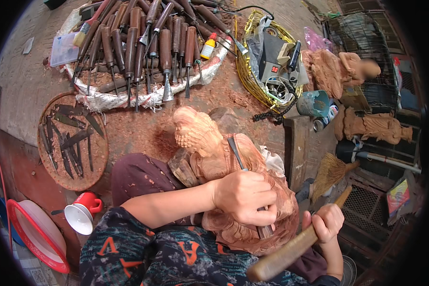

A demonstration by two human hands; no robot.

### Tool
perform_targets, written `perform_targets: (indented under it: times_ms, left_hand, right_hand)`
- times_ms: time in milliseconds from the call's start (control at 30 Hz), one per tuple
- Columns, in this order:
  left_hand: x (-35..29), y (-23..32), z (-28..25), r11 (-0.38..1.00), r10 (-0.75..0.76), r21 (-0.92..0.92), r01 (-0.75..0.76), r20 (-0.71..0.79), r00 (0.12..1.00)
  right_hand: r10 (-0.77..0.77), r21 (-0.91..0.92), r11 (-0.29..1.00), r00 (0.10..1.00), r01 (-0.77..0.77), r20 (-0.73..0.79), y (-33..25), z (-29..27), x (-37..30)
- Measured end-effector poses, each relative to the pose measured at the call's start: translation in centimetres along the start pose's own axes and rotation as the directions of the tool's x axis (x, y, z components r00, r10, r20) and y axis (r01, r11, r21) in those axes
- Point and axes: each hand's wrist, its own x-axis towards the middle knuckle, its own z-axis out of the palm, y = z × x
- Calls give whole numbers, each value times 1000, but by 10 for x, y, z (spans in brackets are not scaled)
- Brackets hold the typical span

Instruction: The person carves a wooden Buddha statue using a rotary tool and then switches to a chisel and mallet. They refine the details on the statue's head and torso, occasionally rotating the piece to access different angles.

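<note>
Left hand (245,198) clamped on a chisel (235,150) over the wooden carving (215,153), right hand (328,222) on a wooden mallet (287,254)

The carving (253,153) is pinkish tan, the mallet (287,252) yellowish brown, the shirt (168,262) black, patterned in orange and teal.

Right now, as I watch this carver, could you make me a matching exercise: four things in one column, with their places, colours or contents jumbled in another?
Things
1. Held chisel
2. Club
3. Bottle
4. Round tray

Places, colours or contents
A. Yellow, with a red cap
B. In the grip of the right hand
C. Holding dark blades
D. In the grip of the left hand

Right pairs: 1-D, 2-B, 3-A, 4-C.
</note>
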Motion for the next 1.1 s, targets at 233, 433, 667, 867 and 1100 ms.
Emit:
perform_targets:
  times_ms: [233,433,667,867,1100]
  left_hand:
    - [3,14,-2,999,-8,-47,7,-27,1000]
    - [7,15,-1,998,3,-66,-6,-35,999]
    - [6,15,2,999,-6,-36,4,-72,997]
    - [12,13,-2,997,-43,-61,38,-88,995]
    - [11,12,-1,997,-58,-56,53,-94,994]
  right_hand:
    - [67,32,997,993,-64,-94,-3,-9,-1]
    - [82,117,991,992,-71,-95,-8,-12,5]
    - [32,112,993,996,-22,-85,-8,-11,4]
    - [56,148,988,993,-41,-102,-8,-10,3]
    - [76,93,993,995,-70,-66,-5,-9,4]
